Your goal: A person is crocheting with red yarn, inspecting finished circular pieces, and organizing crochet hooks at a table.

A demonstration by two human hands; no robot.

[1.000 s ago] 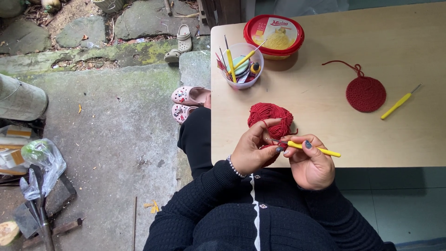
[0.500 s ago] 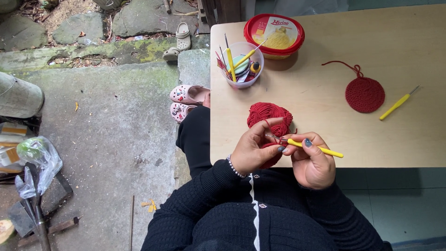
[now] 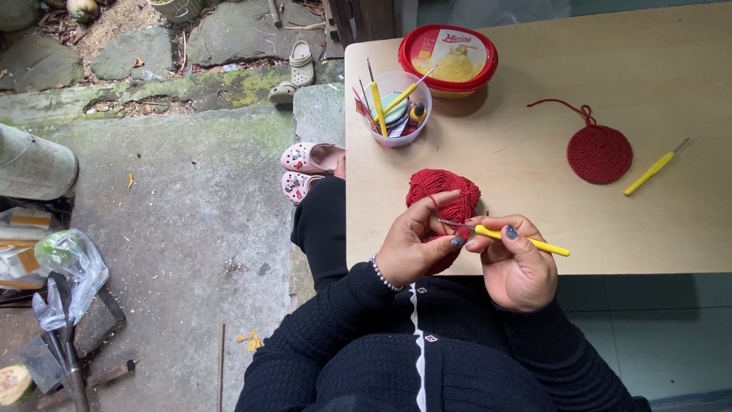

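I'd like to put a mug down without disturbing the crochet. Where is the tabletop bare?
The broad bare patch of table lies between the red-lidded tub, the red crocheted circle and the yarn ball. The near right edge, below the spare yellow hook, is also free. It is crowded around the clear cup of tools and both hands.

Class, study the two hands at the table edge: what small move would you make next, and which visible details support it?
Probably draw the yellow-handled crochet hook in the right hand back a little: its metal tip sits at the red yarn strand looped over the left hand fingers, beside the red yarn ball.
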